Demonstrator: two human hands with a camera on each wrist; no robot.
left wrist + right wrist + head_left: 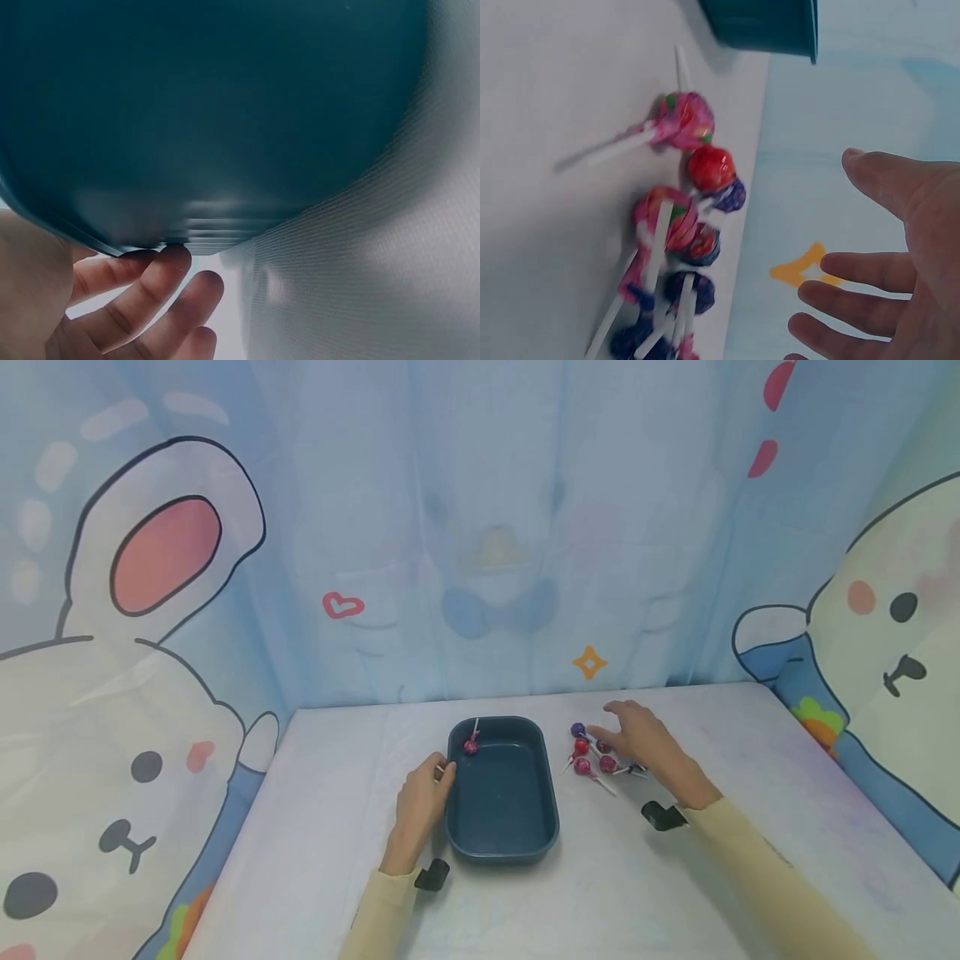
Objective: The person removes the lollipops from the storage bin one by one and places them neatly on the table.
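A dark teal plastic bin [501,852] stands on the table, with one pink-wrapped lollipop [471,747] lying inside at its far left corner. My left hand [422,802] holds the bin's left rim; in the left wrist view the fingertips [176,259] rest against the outer wall and the thumb is hidden. To the bin's right lies a loose pile of several lollipops, among them a red one [711,168], a pink one [685,120] and a dark blue one [690,292]. Over the pile hovers my right hand [641,743], fingers spread and holding nothing.
A pale cloth covers the tabletop [337,760]. Behind it hangs a light blue curtain [495,527] printed with cartoon rabbits. Each wrist wears a small black camera, such as the one on the right wrist [663,816].
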